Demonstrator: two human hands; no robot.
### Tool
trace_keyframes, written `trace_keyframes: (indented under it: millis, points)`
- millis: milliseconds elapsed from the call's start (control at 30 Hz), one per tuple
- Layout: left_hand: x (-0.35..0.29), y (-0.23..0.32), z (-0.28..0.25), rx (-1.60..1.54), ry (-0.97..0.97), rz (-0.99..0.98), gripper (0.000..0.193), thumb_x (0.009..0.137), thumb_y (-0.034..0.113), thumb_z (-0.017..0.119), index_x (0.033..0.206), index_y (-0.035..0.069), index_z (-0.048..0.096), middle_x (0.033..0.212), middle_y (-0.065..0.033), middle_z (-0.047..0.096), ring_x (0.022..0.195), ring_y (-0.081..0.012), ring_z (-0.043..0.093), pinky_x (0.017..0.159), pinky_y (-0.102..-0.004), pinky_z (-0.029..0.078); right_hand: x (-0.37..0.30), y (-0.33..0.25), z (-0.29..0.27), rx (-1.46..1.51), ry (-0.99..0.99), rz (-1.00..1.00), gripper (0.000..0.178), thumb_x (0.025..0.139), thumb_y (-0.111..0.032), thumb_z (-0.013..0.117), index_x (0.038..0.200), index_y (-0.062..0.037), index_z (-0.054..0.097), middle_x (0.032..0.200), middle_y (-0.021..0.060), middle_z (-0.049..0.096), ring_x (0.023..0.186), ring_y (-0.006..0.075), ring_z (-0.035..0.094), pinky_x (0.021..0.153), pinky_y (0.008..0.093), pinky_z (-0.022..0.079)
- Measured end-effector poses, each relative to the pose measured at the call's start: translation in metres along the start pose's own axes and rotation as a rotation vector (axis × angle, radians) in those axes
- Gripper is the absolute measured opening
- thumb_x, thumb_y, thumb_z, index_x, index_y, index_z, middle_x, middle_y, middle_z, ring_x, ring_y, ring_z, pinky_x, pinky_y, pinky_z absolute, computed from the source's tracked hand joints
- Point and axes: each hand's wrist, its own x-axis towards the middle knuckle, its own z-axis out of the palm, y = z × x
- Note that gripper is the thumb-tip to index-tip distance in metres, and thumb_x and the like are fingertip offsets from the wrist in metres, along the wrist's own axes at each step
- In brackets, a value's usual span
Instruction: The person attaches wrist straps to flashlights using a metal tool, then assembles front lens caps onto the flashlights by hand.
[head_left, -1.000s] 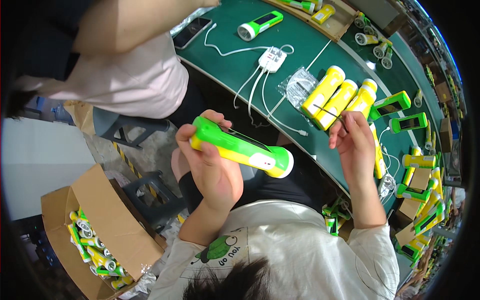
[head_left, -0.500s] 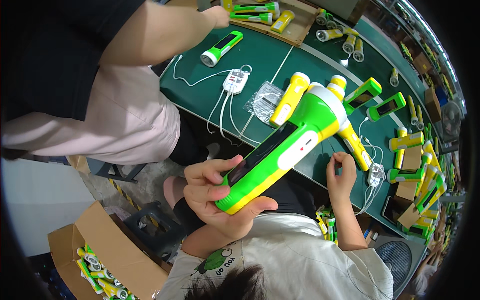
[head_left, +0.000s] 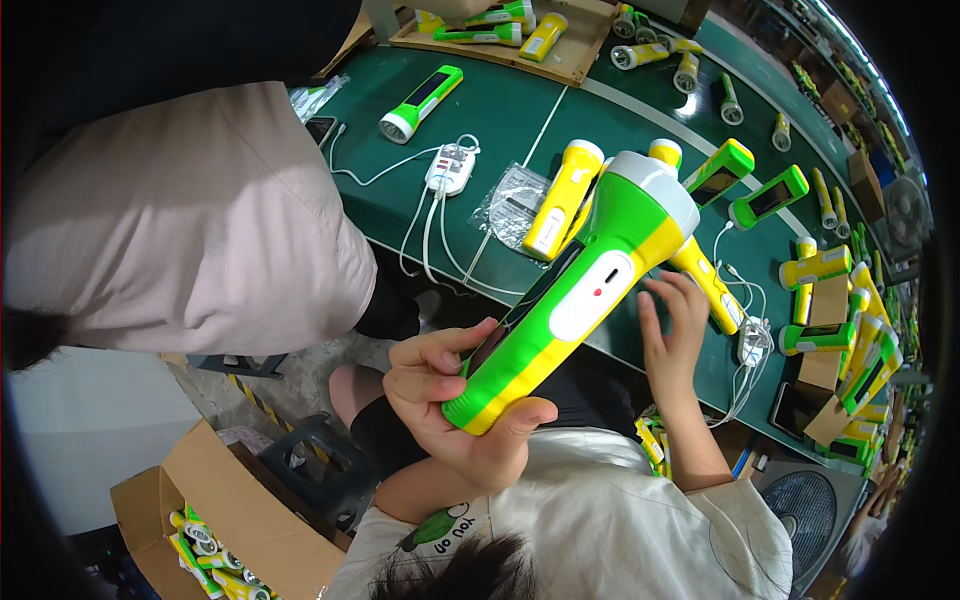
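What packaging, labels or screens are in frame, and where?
Open brown cardboard box: on the floor, lower left, holding green and yellow flashlights.
Flat cardboard tray: top of the green table, holding flashlights.
Clear plastic bag: table centre, crumpled, beside the yellow flashlights.
Small brown cartons: right edge of the table, among flashlights.
Dark phone: face up beside a co-worker; screen appears off.

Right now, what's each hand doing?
Left hand: closed around the green and yellow flashlight.
Right hand: open, empty, fingers spread at the green table edge.
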Motion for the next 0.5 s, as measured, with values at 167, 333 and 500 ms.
trace_keyframes:
  millis: [167, 333, 500]
  points:
    - [-0.032, -0.019, 0.024, -0.105, -0.105, -0.168, 0.039, 0.087, 0.019, 0.062, 0.109, 0.009, 0.032, 0.116, -0.0133, 0.034, 0.108, -0.0263, 0.044, 0.094, -0.0396, 0.037, 0.005, -0.073, -0.006, 1.587, -0.420, 0.320, 0.059, 0.098, -0.047, 0.031, 0.133, 0.0004, 0.033, 0.133, 0.0185, 0.045, 0.121, 0.0263, 0.046, 0.100, 0.0394, 0.037]
    - [-0.051, -0.008, 0.032, -0.092, -0.308, -0.290, 0.037, 0.086, 0.012, 0.059, 0.108, 0.008, 0.030, 0.124, -0.0174, 0.030, 0.111, -0.0233, 0.040, 0.095, -0.0380, 0.033, 0.024, -0.087, -0.010, 1.676, -0.444, 0.385, 0.058, 0.098, -0.046, 0.030, 0.133, 0.0000, 0.033, 0.131, 0.0236, 0.045, 0.117, 0.0283, 0.048, 0.098, 0.0389, 0.039]
    - [-0.049, -0.015, 0.025, 0.041, -0.419, -0.172, 0.043, 0.080, 0.009, 0.067, 0.105, 0.009, 0.031, 0.126, -0.0172, 0.028, 0.113, -0.0245, 0.038, 0.098, -0.0380, 0.030, 0.026, -0.088, -0.011, 1.846, -0.438, 0.431, 0.052, 0.100, -0.042, 0.026, 0.131, -0.0008, 0.036, 0.128, 0.0227, 0.047, 0.115, 0.0272, 0.049, 0.098, 0.0377, 0.038]
